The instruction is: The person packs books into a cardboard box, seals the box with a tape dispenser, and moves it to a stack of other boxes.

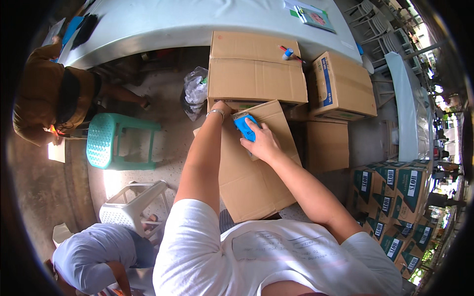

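A closed cardboard box (256,185) sits askew right in front of my body. On its far part, my right hand (264,143) is wrapped round a blue tape dispenser (244,129), which rests against the cardboard near the box's far edge. My left hand (225,107), below a wristband, reaches to the far left corner of this box, next to a larger box. Its fingers are mostly hidden, so their grip does not show. Atop the larger cardboard box (256,79) lie a small blue cylinder (288,54) and a red and black pen-like thing.
More boxes (343,86) stand to the right, with stacked green-and-brown cartons (390,197) beyond. A covered table (173,24) spans the far side. Left are a green stool (121,140), a white stool (131,204), a plastic bag (196,89) and two people (96,256).
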The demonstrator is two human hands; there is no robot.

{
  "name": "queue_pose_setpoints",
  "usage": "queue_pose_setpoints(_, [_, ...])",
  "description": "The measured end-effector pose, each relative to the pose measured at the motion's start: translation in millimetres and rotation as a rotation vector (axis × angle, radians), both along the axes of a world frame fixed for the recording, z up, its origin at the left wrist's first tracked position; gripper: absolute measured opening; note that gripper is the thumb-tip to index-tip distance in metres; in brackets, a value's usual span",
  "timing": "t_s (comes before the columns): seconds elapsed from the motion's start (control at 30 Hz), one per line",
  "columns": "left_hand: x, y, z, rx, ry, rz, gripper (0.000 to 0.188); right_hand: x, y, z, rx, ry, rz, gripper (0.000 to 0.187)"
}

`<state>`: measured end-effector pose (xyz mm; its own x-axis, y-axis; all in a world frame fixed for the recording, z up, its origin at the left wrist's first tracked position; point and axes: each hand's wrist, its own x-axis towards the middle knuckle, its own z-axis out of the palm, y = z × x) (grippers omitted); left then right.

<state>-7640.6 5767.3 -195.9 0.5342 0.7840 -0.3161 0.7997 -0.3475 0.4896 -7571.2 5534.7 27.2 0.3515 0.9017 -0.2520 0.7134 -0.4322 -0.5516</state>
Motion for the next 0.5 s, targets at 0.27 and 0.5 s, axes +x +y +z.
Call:
queue_pose_setpoints(0.27, [-12.7,-58.4,111.5,0.024,-0.067,0.284,0.038,16.4,-0.3,3.5,-0.067,-0.257,0.194,0.069])
queue_pose_setpoints(0.5, [-185.8,-333.2,80.4,-0.026,-0.437,0.613,0.076,27.7,12.9,-25.2,0.104,-0.096,0.356,0.074])
